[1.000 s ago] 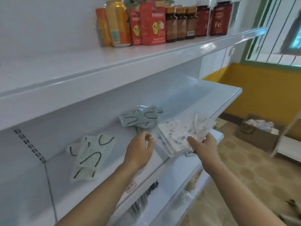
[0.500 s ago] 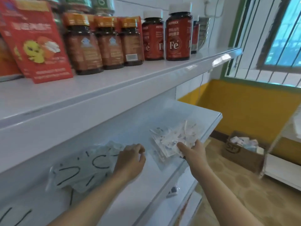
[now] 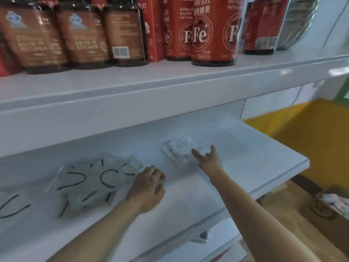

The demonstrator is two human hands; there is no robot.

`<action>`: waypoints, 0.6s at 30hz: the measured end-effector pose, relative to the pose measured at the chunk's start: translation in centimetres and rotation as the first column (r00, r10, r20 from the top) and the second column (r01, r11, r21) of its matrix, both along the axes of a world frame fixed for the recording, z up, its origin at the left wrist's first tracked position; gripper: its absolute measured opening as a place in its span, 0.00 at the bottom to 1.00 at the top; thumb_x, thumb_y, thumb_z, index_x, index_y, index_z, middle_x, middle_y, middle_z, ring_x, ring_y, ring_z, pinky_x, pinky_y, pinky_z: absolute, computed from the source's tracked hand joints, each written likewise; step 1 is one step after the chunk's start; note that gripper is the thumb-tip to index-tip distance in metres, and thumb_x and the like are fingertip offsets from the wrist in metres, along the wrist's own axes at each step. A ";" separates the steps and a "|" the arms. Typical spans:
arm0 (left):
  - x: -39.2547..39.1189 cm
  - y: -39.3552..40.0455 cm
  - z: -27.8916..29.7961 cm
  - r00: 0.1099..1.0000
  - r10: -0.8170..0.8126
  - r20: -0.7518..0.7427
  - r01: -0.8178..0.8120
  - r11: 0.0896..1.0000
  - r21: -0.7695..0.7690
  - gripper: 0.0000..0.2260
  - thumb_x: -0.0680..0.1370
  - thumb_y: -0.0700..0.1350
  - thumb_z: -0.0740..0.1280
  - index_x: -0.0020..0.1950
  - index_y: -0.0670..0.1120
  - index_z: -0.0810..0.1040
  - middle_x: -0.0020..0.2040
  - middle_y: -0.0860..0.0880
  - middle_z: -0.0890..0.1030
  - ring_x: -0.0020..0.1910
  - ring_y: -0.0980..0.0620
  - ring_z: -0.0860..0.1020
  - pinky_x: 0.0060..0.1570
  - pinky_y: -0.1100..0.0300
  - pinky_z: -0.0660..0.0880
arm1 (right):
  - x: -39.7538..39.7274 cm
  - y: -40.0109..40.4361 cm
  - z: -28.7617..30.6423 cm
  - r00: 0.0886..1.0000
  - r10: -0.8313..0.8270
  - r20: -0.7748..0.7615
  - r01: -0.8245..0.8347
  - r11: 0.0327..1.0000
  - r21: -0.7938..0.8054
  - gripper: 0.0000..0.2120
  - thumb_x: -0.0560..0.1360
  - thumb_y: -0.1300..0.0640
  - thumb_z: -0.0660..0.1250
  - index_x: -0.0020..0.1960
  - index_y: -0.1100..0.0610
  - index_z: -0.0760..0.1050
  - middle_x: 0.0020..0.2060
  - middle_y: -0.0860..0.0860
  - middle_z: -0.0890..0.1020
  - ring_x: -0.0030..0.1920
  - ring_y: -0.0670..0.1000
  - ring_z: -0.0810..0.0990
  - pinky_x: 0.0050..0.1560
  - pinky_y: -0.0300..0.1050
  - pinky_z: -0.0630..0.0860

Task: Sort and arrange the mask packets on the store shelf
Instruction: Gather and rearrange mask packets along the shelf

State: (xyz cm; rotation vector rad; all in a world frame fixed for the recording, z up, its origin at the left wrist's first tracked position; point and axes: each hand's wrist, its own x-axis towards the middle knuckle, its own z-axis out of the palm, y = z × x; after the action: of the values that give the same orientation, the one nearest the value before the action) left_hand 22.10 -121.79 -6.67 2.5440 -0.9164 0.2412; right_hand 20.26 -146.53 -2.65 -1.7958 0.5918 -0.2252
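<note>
A stack of clear packets with white patterned masks (image 3: 178, 151) lies deep on the white middle shelf (image 3: 255, 167). My right hand (image 3: 208, 159) reaches in and rests on the stack's right edge, with thumb and fingers spread. A pile of pale green mask packets with black ear loops (image 3: 90, 183) lies to the left. My left hand (image 3: 149, 188) sits curled on the shelf beside that pile's right edge and holds nothing. Another green packet (image 3: 11, 207) shows at the far left.
The upper shelf (image 3: 170, 82) overhangs close above, carrying brown supplement bottles (image 3: 79, 33) and red Fe jars (image 3: 213, 29). A cardboard box (image 3: 328, 210) with more packets stands on the floor at right. A lower shelf (image 3: 198, 250) lies beneath.
My view moved closer and to the right along the shelf. My right hand pushed the white patterned stack deeper onto the shelf and opened its grip. My left hand stayed beside the green pile.
</note>
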 end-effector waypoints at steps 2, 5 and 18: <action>-0.4 0.1 -0.2 0.999 0.031 -0.008 -0.031 0.999 -0.019 0.11 0.72 0.44 0.65 0.53 0.48 0.79 0.52 0.53 0.77 0.51 0.51 0.76 0.51 0.56 0.74 | -1.9 -0.1 2.2 0.995 0.048 -0.089 -0.063 0.982 -0.176 0.40 0.76 0.45 0.73 0.78 0.59 0.58 0.72 0.61 0.72 0.71 0.62 0.72 0.68 0.50 0.69; -1.9 0.3 -0.4 0.995 0.096 -0.022 -0.097 0.994 -0.049 0.12 0.73 0.45 0.61 0.53 0.46 0.79 0.53 0.53 0.78 0.51 0.51 0.77 0.50 0.56 0.76 | -3.9 -1.4 1.8 0.985 0.116 -0.126 -0.155 0.916 -0.369 0.34 0.77 0.58 0.69 0.79 0.62 0.58 0.72 0.61 0.72 0.72 0.62 0.70 0.66 0.47 0.66; -13.4 17.1 3.7 0.806 0.577 0.129 -0.590 0.801 0.105 0.17 0.75 0.48 0.58 0.59 0.48 0.80 0.55 0.50 0.81 0.55 0.46 0.77 0.50 0.50 0.73 | -5.3 14.4 2.6 0.729 0.641 -0.239 -0.514 0.283 -0.810 0.29 0.78 0.52 0.64 0.77 0.51 0.62 0.75 0.54 0.66 0.78 0.60 0.57 0.74 0.60 0.63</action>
State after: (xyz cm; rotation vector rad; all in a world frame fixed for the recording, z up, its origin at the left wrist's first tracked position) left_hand 8.70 -104.67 -3.00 2.9069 -0.1374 0.4923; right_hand 14.96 -132.12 -0.08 -2.8044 -0.4624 -0.1128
